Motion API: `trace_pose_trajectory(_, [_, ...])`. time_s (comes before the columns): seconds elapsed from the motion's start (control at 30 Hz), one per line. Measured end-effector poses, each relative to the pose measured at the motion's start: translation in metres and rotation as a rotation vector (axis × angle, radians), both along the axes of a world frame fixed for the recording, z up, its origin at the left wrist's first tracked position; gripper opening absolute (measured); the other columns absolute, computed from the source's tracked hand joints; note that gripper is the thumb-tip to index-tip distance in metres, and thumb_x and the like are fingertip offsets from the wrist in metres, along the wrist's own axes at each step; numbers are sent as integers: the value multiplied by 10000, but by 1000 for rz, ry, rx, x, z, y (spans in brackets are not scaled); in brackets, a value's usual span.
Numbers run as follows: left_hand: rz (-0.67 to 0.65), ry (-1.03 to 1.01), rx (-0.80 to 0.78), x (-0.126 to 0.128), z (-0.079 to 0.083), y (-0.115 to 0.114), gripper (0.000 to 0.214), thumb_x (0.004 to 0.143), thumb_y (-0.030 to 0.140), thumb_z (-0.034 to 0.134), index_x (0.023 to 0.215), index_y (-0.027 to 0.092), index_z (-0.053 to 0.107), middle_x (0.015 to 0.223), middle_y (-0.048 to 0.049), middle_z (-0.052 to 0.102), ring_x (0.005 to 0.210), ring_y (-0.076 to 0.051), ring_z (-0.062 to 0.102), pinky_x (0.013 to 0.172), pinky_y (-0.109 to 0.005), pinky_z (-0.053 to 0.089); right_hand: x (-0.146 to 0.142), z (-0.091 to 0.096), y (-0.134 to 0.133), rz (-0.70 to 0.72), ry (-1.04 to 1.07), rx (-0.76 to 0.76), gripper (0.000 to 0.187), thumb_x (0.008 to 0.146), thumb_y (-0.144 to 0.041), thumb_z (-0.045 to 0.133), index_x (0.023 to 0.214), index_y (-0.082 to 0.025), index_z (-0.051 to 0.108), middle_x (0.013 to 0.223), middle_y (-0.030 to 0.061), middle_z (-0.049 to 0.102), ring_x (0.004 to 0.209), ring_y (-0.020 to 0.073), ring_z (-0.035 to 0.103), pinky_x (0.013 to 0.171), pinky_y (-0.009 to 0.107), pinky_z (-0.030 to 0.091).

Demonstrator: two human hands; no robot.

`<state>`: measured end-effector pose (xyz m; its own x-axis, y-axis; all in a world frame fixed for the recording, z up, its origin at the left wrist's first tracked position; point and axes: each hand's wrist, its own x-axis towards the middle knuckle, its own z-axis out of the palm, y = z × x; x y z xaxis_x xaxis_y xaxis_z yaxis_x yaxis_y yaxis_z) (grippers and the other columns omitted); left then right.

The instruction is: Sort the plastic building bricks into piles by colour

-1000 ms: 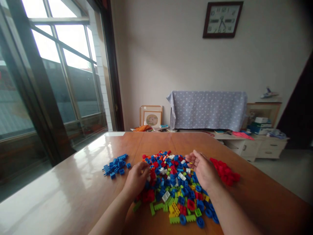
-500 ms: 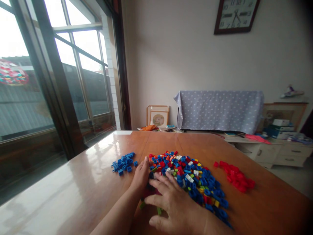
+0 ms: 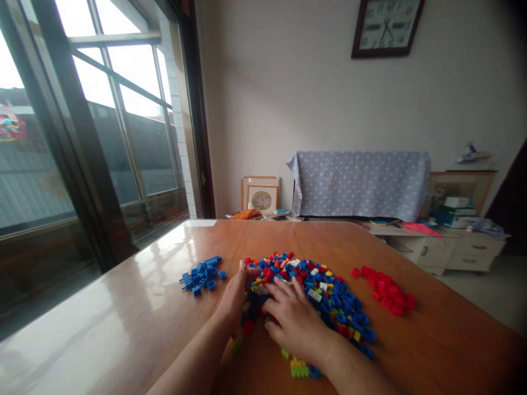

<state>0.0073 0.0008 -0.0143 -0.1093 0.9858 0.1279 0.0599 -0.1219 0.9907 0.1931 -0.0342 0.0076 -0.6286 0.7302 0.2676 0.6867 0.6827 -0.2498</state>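
So from the head cam, the right hand (image 3: 294,314) had just swung over from the far side of the mixed brick pile (image 3: 335,299) and come down on its near-left part, right beside the left hand (image 3: 234,293). Basically both hands were now working the same end, and the right side of the heap was left untouched. Right fingers were spread out over the bricks; left hand stood edge-on against the pile's left side, and honestly I can't tell if its fingers had hold of anything. The pile sat mid-table (image 3: 123,329), between a small blue pile (image 3: 201,276) on the left and a red pile (image 3: 387,291) on the right. The blue one was pretty near the left hand, so not much room there. A loose green brick (image 3: 236,344) lay by the left wrist, and the right forearm blocked part of the near edge.
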Motion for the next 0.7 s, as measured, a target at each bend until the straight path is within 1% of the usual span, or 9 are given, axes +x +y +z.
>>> trace_pose_trajectory(0.07, [-33,-23,-17,2,6,-4,781,878,754,312,1126,117,689,1120,-148,708,1100,-294,621,1009,-444,438,8,-2,8,-63,25,8,238,848,-313,612,1076,-293,675,1481,31,484,1425,303,308,1172,590,27])
trace_pose_trajectory(0.13, [-30,-8,-31,5,12,-8,750,885,735,333,1122,122,696,1164,-145,695,1162,-301,588,1047,-449,405,18,-3,16,-130,49,19,244,832,-275,609,1067,-284,672,1450,36,515,1406,295,335,1173,568,54])
trace_pose_trajectory(0.23, [-2,58,-22,7,20,-14,727,888,721,341,1087,130,714,1153,-135,701,1169,-310,580,1049,-447,403,35,-1,27,-222,83,38,200,827,-240,583,1000,-267,679,1361,40,584,1351,283,404,1168,519,121])
trace_pose_trajectory(0.33, [15,106,23,9,24,-17,700,871,716,388,1057,132,725,1096,-126,718,1126,-317,600,1021,-444,428,53,1,36,-276,125,35,163,821,-245,570,946,-252,675,1207,48,659,1222,261,511,1108,430,268])
trace_pose_trajectory(0.4, [22,118,46,9,25,-18,684,864,710,411,1053,132,725,1074,-123,724,1102,-313,612,1005,-436,441,64,0,42,-308,155,26,183,815,-228,554,954,-247,670,1106,44,688,1117,239,564,1017,365,360])
trace_pose_trajectory(0.43, [22,120,50,9,25,-17,679,867,705,411,1055,131,722,1072,-123,723,1093,-308,616,1002,-430,444,70,-2,46,-331,174,24,203,812,-215,543,966,-247,670,1072,41,695,1075,230,580,974,341,386])
trace_pose_trajectory(0.6, [34,136,41,9,25,-16,682,884,693,384,1054,120,712,1092,-134,716,1057,-293,632,986,-420,453,91,-8,61,-473,258,7,249,817,-202,513,992,-246,685,1028,46,714,1001,221,614,876,302,428])
trace_pose_trajectory(0.7, [58,144,54,7,25,-14,680,872,699,399,1037,118,712,1086,-137,717,1059,-295,632,967,-408,466,92,-5,61,-496,297,14,230,845,-233,498,977,-238,687,961,52,709,931,216,625,823,299,443])
